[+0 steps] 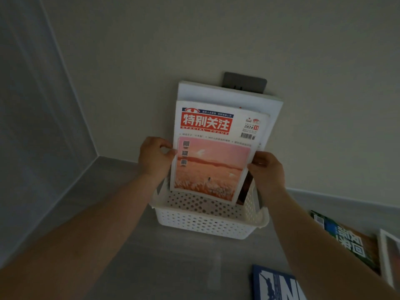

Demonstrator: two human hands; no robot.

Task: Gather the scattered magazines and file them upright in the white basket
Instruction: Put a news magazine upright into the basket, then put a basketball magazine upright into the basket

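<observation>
Both left hand (154, 158) and right hand (267, 169) pinch magazine (213, 165) (side edges).

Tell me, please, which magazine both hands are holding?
The red-titled magazine with the pink cover, gripped at its edges by the left hand and right hand in the white basket; the green magazine and blue magazine lie flat, untouched.

Dim, flat indoor light, soft focus, wide-angle bending toward the edges.

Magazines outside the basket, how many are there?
3: a green magazine at right, a white-bordered magazine at the right edge, a blue magazine at bottom. More may be hidden.
</observation>
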